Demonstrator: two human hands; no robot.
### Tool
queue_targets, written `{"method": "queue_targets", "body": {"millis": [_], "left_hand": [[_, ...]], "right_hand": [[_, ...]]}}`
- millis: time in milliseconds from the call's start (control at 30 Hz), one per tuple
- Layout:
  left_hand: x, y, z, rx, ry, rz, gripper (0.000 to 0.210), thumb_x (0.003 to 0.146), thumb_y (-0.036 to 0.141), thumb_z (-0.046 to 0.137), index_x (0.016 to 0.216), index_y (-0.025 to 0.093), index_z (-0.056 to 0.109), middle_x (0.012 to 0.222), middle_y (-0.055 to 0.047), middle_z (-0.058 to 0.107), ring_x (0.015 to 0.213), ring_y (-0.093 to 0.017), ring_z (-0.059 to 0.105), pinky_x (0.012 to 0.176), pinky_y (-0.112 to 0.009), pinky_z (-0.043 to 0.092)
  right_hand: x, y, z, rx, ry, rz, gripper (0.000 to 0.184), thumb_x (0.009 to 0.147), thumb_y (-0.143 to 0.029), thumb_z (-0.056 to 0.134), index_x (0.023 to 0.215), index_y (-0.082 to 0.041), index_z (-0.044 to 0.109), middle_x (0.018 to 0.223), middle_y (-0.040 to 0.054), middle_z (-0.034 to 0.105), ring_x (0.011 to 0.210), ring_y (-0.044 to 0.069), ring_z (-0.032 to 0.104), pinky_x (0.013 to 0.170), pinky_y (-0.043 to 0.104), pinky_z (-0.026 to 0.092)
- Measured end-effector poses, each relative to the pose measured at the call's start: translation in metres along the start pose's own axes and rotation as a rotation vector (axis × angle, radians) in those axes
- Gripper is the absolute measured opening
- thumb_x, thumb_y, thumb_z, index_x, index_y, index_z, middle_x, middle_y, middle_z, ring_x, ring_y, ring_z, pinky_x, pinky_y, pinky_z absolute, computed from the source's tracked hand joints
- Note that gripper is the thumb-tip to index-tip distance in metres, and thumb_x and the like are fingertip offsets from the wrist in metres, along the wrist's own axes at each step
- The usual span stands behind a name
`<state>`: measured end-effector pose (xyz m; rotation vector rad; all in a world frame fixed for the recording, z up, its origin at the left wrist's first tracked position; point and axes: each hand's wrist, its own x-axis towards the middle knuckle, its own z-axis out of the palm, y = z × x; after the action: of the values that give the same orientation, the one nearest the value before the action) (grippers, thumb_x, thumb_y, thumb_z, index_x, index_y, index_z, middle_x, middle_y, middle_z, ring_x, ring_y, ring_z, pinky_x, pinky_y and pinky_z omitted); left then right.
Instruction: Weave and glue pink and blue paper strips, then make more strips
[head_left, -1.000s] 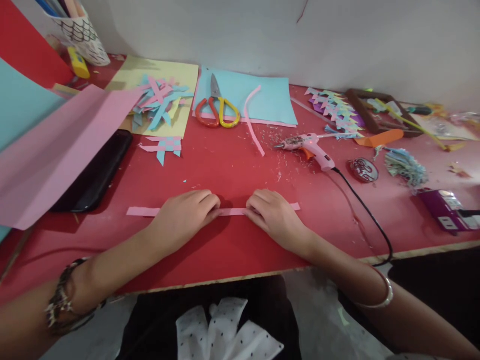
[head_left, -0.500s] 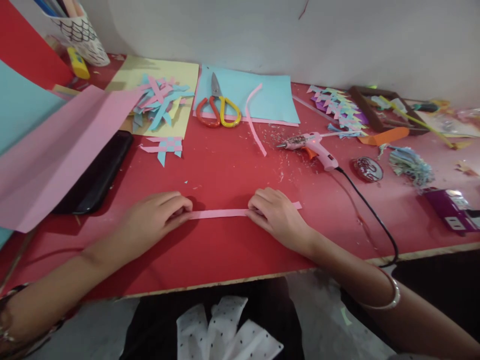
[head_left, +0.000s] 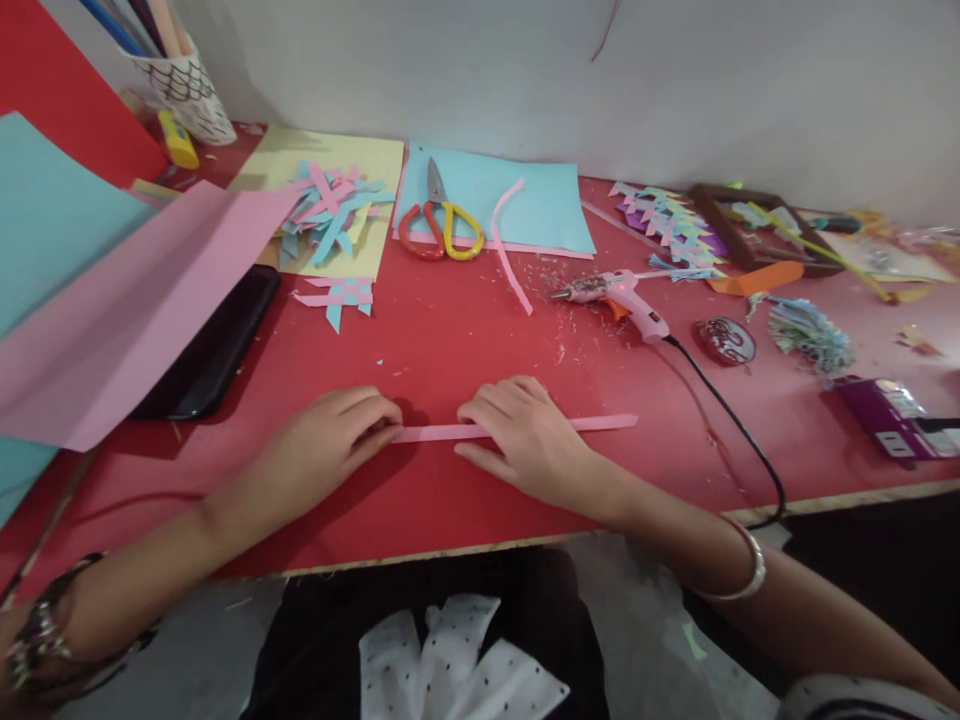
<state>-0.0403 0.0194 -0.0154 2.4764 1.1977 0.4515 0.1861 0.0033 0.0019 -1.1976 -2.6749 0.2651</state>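
Note:
A narrow pink paper strip [head_left: 431, 433] lies almost level across the red tabletop near its front edge. My left hand [head_left: 341, 430] pinches its left end between thumb and fingertips. Over the middle of the strip is my right hand [head_left: 525, 435], thumb parted from the fingers and the strip passing beneath it. The strip's right end shows beyond that hand. Farther back lies a second, curled pink paper strip [head_left: 506, 250]. A small woven pink and blue paper piece [head_left: 349, 293] rests behind my left hand.
Red-and-yellow scissors [head_left: 442, 215] lie on blue paper [head_left: 517, 190]. A pink glue gun [head_left: 626, 300] with a black cord lies at right, near a purple box [head_left: 885, 420]. Pink sheets [head_left: 150, 310] cover part of a black object [head_left: 217, 350] at left. Cut strips [head_left: 330, 215] are piled behind.
My right hand has shifted left along the strip, its thumb and fingers parting, so more of the right end shows. My left hand keeps its pinch. The view has shifted slightly.

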Motion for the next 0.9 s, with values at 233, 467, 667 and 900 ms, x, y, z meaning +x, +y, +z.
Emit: {"method": "queue_targets", "body": {"millis": [233, 467, 667, 900], "left_hand": [[-0.004, 0.003, 0.001, 0.073, 0.047, 0.039, 0.044, 0.089, 0.049, 0.026, 0.073, 0.019, 0.054, 0.069, -0.002, 0.059, 0.062, -0.015, 0.055, 0.058, -0.027, 0.040], [-0.015, -0.016, -0.018, 0.070, 0.013, -0.049, 0.041, 0.090, 0.045, 0.024, 0.067, 0.022, 0.048, 0.064, -0.002, 0.057, 0.056, -0.015, 0.055, 0.054, -0.026, 0.042], [-0.026, -0.004, -0.009, 0.368, 0.123, 0.299, 0.040, 0.089, 0.014, 0.021, 0.105, 0.019, 0.057, 0.093, -0.006, 0.064, 0.085, -0.019, 0.058, 0.076, -0.033, 0.045], [-0.020, 0.042, 0.017, 0.517, 0.176, 0.337, 0.045, 0.093, 0.029, 0.023, 0.108, 0.007, 0.059, 0.101, -0.012, 0.065, 0.091, -0.021, 0.056, 0.086, -0.037, 0.039]], "right_hand": [[0.012, -0.005, 0.012, 0.022, -0.020, -0.008, 0.023, 0.089, -0.024, 0.039, 0.076, -0.015, 0.056, 0.074, 0.0038, 0.056, 0.065, 0.014, 0.043, 0.062, 0.026, 0.028], [0.010, -0.003, 0.013, 0.047, -0.009, 0.005, 0.024, 0.090, -0.024, 0.038, 0.075, -0.016, 0.054, 0.072, 0.0032, 0.054, 0.066, 0.014, 0.042, 0.063, 0.026, 0.027], [0.013, 0.000, 0.015, 0.072, -0.003, -0.017, 0.025, 0.090, -0.027, 0.039, 0.072, -0.016, 0.052, 0.072, 0.0021, 0.053, 0.064, 0.013, 0.040, 0.061, 0.025, 0.025], [0.022, 0.013, 0.013, 0.078, -0.025, -0.069, 0.021, 0.089, -0.028, 0.042, 0.075, -0.017, 0.052, 0.074, 0.0021, 0.053, 0.067, 0.013, 0.042, 0.062, 0.025, 0.025]]}}
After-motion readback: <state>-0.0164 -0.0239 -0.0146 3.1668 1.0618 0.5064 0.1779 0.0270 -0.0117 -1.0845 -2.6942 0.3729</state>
